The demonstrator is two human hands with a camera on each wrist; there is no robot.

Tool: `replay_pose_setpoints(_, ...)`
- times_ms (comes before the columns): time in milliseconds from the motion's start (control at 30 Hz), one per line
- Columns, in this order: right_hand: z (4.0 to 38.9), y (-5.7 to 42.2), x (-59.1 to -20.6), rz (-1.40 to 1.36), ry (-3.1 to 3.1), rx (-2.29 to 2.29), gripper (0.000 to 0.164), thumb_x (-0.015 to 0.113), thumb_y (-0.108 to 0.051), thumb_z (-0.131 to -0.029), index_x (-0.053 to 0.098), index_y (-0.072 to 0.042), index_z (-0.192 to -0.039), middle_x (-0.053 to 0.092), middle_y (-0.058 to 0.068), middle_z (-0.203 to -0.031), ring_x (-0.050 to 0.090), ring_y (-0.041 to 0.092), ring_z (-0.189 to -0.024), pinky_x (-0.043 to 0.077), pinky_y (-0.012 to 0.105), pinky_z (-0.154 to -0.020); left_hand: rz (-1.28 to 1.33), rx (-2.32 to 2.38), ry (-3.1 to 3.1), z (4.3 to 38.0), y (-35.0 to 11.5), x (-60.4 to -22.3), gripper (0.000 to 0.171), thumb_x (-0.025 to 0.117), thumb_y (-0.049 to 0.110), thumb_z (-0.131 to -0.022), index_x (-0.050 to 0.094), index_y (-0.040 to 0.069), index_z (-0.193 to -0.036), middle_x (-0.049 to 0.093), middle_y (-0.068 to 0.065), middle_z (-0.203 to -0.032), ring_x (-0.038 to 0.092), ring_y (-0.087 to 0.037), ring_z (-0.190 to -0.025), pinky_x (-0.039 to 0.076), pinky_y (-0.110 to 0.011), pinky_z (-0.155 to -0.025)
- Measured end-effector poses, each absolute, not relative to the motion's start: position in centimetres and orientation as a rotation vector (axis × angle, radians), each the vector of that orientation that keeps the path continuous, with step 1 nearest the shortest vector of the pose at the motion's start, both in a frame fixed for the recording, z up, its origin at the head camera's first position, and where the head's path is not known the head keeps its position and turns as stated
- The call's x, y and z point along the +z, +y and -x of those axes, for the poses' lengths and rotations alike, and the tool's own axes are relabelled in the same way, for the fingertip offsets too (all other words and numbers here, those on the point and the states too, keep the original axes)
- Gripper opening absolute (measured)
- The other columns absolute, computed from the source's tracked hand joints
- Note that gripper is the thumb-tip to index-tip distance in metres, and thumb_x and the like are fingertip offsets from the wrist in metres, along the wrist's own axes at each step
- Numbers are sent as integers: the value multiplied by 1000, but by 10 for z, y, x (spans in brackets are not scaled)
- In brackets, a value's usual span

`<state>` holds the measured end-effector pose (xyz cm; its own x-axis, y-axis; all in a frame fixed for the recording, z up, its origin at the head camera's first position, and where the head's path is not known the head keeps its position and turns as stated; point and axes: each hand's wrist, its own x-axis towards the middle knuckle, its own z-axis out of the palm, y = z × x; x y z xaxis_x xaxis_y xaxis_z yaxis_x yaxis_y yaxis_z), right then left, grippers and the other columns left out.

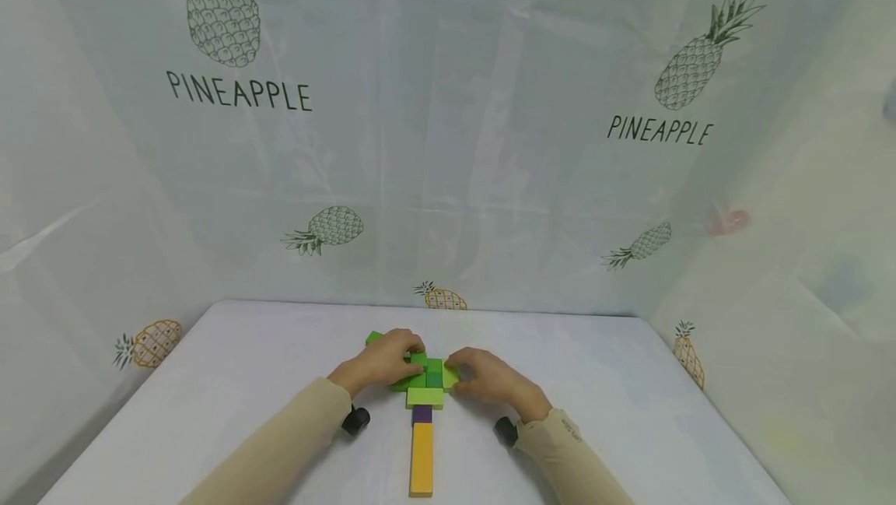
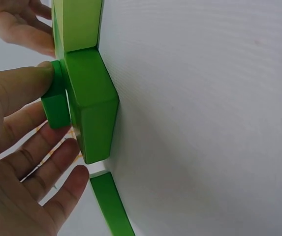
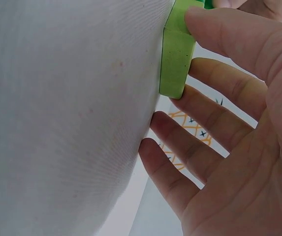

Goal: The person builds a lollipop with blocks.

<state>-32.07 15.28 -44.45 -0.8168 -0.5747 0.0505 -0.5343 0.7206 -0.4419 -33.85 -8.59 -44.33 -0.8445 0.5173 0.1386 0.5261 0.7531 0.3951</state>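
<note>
My left hand (image 1: pixel 388 357) pinches a small green block (image 2: pixel 57 96) between thumb and fingers, just above flat-lying green blocks. Opposite it, the right hand (image 1: pixel 490 376) grips a light green block (image 3: pixel 176 61) lying on the table at the right end of the cluster. Its thumb is on the near side, and the lower fingertips touch the tabletop. Between the hands sit several green blocks (image 1: pixel 434 374) in touching rows. A light green bar (image 1: pixel 425 398) lies crosswise below them, then a purple block (image 1: pixel 422 414) and a long orange-yellow block (image 1: pixel 421 460) in a line.
A separate green block (image 2: pixel 112 204) lies beyond the left fingers, partly hidden in the head view. The white table (image 1: pixel 280 326) ends at a hanging sheet (image 1: pixel 455 139) printed with pineapples, which also encloses both sides.
</note>
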Motion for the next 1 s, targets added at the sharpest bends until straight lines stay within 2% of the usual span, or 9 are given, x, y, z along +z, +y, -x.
replay_pose_setpoints(1000, 322, 152, -445, 934, 2834, -680, 41, 71, -21, -84, 63, -10, -122, 60, 0, -124, 51, 21, -120, 40, 42, -103, 860, -695, -2937, 339, -85, -445, 26, 72, 24, -86, 69, 10, -108, 63, 2, -102, 56, -16, -99, 47, -37, -92)
